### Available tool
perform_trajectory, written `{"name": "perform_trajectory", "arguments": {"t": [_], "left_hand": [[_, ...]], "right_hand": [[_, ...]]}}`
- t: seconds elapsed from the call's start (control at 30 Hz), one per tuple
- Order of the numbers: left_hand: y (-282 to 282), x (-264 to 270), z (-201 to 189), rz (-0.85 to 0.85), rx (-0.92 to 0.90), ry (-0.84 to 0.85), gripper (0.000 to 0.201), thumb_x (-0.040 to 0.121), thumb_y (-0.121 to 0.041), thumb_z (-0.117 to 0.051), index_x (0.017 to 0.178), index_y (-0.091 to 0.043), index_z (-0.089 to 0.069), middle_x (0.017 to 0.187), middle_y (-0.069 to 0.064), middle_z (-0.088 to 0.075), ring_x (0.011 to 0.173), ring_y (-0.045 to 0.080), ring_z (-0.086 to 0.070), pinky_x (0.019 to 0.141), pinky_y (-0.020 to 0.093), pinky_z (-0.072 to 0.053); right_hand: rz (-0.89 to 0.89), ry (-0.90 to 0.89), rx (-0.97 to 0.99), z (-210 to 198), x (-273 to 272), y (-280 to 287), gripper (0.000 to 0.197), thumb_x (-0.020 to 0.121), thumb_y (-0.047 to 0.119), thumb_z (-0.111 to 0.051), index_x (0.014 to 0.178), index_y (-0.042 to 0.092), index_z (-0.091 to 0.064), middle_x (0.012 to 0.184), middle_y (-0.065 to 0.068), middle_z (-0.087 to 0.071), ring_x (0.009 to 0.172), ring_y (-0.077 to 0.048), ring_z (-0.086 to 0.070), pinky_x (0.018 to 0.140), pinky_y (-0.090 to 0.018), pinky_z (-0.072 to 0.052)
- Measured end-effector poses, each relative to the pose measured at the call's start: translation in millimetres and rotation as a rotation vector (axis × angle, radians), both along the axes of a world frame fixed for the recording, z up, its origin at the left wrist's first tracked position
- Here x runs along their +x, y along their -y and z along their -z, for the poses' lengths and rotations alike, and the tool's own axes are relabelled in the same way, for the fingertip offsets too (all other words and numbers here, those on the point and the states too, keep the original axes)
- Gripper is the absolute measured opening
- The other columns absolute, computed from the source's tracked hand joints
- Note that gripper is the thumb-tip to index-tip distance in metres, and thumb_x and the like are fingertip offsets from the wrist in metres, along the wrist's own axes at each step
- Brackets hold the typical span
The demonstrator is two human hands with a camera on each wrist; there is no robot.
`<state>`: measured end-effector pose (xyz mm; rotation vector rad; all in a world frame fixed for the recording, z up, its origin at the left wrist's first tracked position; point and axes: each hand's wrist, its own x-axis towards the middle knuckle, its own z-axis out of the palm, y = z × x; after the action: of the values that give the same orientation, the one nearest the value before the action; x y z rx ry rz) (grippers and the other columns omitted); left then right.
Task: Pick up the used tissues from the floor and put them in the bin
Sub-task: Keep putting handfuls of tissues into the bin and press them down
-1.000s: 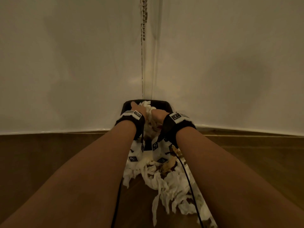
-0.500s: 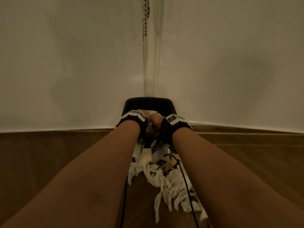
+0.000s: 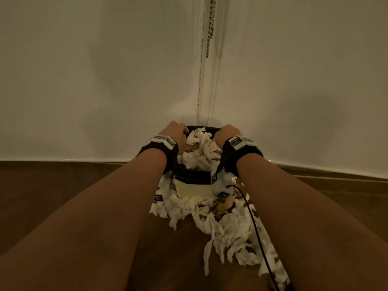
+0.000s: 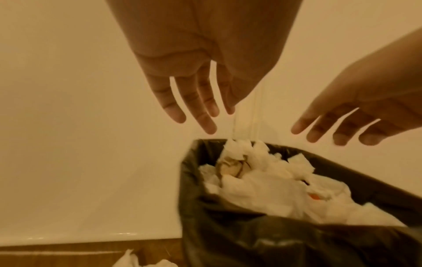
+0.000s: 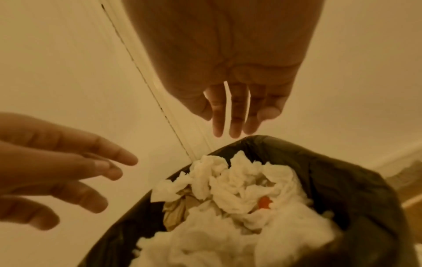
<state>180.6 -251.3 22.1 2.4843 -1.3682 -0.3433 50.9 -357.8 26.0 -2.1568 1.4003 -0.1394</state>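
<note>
A big heap of used tissues on the floor (image 3: pixel 228 225) lies at 6 o'clock, touching the front of the bin (image 3: pixel 192 177). The bin, lined with a black bag, is piled with tissues in the bin (image 5: pixel 239 191). Above it, the left hand (image 4: pixel 205 59) at 11 o'clock and the right hand (image 5: pixel 230 59) at 1 o'clock spread their fingers, holding nothing.
</note>
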Motion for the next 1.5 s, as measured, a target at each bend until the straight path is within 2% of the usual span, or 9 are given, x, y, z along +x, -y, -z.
{"name": "perform_trajectory", "arguments": {"t": [0.1,0.23,0.4,0.53,0.67,0.8,0.93,1.17,1.5], "left_hand": [[-23,8,-6,-0.029,-0.116,-0.003,0.027,0.096,-0.020,-0.039,0.116,-0.019,-0.057,0.113,0.011,-0.058,0.094,0.026,-0.057,0.073,0.028,-0.041],[-69,29,0,-0.116,-0.088,-0.015,0.029,0.094,-0.011,-0.042,0.117,-0.023,-0.054,0.086,0.004,-0.063,0.073,0.021,-0.060,0.062,0.027,-0.043],[-140,72,23,-0.305,0.113,-0.052,0.036,0.091,-0.006,-0.048,0.122,-0.025,-0.052,0.114,0.009,-0.062,0.089,0.026,-0.061,0.070,0.032,-0.047],[-187,91,59,-0.319,0.273,-0.029,0.033,0.095,-0.010,-0.043,0.125,-0.017,-0.056,0.133,0.009,-0.053,0.119,0.027,-0.052,0.096,0.033,-0.042],[-222,95,100,-0.355,0.355,-0.127,0.036,0.094,-0.007,-0.043,0.129,-0.014,-0.051,0.133,0.010,-0.052,0.119,0.026,-0.052,0.094,0.031,-0.043],[-251,96,137,-0.476,0.366,-0.218,0.038,0.094,-0.021,-0.049,0.131,-0.015,-0.044,0.132,0.013,-0.044,0.114,0.032,-0.051,0.091,0.038,-0.045],[-262,87,166,-0.610,0.360,-0.248,0.050,0.087,-0.031,-0.059,0.129,-0.018,-0.037,0.131,0.013,-0.035,0.115,0.038,-0.046,0.095,0.045,-0.044],[-258,70,204,-0.586,0.345,-0.272,0.075,0.077,-0.036,-0.073,0.132,-0.015,-0.026,0.131,0.011,-0.030,0.116,0.039,-0.046,0.096,0.046,-0.044],[-274,78,212,-0.691,0.404,-0.376,0.046,0.092,-0.026,-0.053,0.131,-0.010,-0.036,0.130,0.017,-0.038,0.110,0.032,-0.049,0.092,0.039,-0.043]], "right_hand": [[0.000,0.055,-0.061,-5,2,-11,0.029,0.094,0.023,-0.048,0.091,0.000,-0.064,0.092,-0.016,-0.065,0.083,-0.028,-0.061,0.059,-0.025,-0.041],[-0.095,0.147,-0.120,-11,25,-57,0.041,0.096,0.035,-0.046,0.094,0.002,-0.070,0.095,-0.014,-0.069,0.086,-0.028,-0.063,0.067,-0.026,-0.039],[-0.356,0.233,-0.089,-3,72,-137,0.037,0.097,0.025,-0.040,0.093,-0.001,-0.067,0.093,-0.014,-0.067,0.086,-0.028,-0.062,0.070,-0.029,-0.046],[-0.469,0.154,0.044,21,102,-177,0.030,0.095,0.016,-0.044,0.096,-0.002,-0.067,0.093,-0.019,-0.069,0.086,-0.033,-0.066,0.080,-0.039,-0.056],[-0.535,-0.001,0.138,61,120,-190,0.028,0.095,0.015,-0.046,0.102,0.001,-0.069,0.102,-0.017,-0.069,0.093,-0.032,-0.066,0.086,-0.043,-0.055],[-0.641,-0.203,0.082,97,128,-196,0.025,0.094,0.022,-0.050,0.103,0.014,-0.071,0.113,-0.008,-0.067,0.108,-0.029,-0.058,0.100,-0.038,-0.045],[-0.693,-0.213,0.100,116,140,-205,0.026,0.093,0.020,-0.051,0.109,0.009,-0.068,0.117,-0.011,-0.064,0.105,-0.028,-0.061,0.092,-0.036,-0.050],[-0.786,-0.316,0.068,143,156,-223,0.031,0.096,0.017,-0.044,0.119,0.009,-0.064,0.125,-0.011,-0.061,0.113,-0.027,-0.058,0.095,-0.034,-0.049],[-0.821,-0.233,0.088,166,180,-249,0.028,0.094,0.013,-0.046,0.115,0.008,-0.064,0.123,-0.012,-0.061,0.111,-0.027,-0.058,0.094,-0.033,-0.048]]}}
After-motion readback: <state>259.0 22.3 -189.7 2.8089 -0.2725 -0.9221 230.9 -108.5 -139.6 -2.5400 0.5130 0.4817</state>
